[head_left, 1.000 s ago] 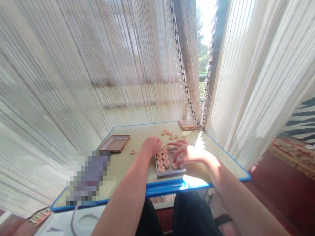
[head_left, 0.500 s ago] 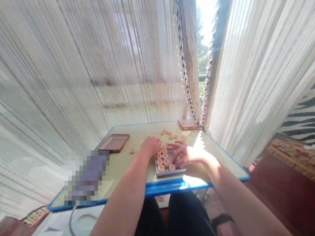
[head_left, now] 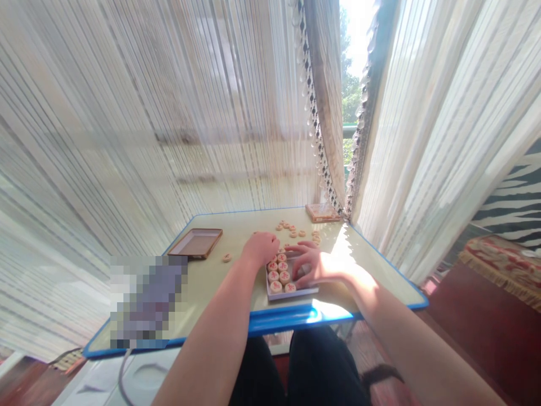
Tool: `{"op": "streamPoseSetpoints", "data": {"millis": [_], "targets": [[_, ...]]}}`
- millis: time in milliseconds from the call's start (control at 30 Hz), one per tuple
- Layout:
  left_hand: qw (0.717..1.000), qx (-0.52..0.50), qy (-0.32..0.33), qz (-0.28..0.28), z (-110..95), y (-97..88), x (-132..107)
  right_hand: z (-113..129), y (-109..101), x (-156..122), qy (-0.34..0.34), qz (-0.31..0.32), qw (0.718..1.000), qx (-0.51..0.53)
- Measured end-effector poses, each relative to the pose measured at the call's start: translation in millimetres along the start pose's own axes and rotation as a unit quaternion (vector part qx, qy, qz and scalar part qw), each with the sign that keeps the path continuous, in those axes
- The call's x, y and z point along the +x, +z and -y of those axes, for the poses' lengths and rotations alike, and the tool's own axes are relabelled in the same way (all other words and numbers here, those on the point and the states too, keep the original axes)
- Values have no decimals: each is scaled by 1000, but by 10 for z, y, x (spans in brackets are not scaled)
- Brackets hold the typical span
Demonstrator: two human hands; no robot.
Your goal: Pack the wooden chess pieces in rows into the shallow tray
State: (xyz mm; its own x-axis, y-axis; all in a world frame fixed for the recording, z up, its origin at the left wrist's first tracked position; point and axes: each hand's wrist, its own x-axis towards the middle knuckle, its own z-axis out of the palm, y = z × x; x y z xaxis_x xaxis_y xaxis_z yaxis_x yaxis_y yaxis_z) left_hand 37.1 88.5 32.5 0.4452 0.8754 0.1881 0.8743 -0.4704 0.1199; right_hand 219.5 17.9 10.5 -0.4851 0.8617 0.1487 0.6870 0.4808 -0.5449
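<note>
A shallow white box lies near the table's front edge. In its left part, xiangqi pieces with red characters stand in two columns. My left hand is curled closed at the box's far left corner; whatever its fingers hold, if anything, is hidden. Over the right part of the box, my right hand has its fingers apart. Its thumb side is against the nearest piece of the second column, pressing from the right without wrapping round it.
Several loose pieces lie farther back, and a single piece lies left of my left forearm. An upturned lid and a pixelated area are at the left. A flat case sits at the back right. Blue edging borders the table.
The nearest piece of the second column has slid left towards its neighbour. My right hand has shifted slightly left with it, while my left hand stays at the corner.
</note>
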Motion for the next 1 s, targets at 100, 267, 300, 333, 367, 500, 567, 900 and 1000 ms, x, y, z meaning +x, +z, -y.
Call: {"op": "streamPoseSetpoints", "data": {"millis": [100,267,300,333,367,500,567,900,1000], "targets": [[1000,-3,-3,2,1,2,1,16,27,2,-7,-17,1000,-2],[1000,0,-8,5,-7,0,-4,-1,80,37,-1,-34,999,-12],[1000,1,-9,5,-10,-1,-5,-9,88,42,3,-35,999,-14],[1000,1,-10,5,-11,-2,-5,-18,96,47,4,-38,999,-16],[1000,1,-10,5,-12,-2,-4,-28,102,50,3,-42,999,-19],[1000,-3,-12,4,-4,10,3,-71,125,59,-18,-50,998,-28],[1000,-2,-12,6,4,23,8,-87,133,64,-16,-56,998,-27],[1000,15,3,-8,15,53,25,-67,95,66,-5,-23,999,-35],[1000,8,-4,0,5,32,20,-42,44,47,-9,-15,1000,-26]]}}
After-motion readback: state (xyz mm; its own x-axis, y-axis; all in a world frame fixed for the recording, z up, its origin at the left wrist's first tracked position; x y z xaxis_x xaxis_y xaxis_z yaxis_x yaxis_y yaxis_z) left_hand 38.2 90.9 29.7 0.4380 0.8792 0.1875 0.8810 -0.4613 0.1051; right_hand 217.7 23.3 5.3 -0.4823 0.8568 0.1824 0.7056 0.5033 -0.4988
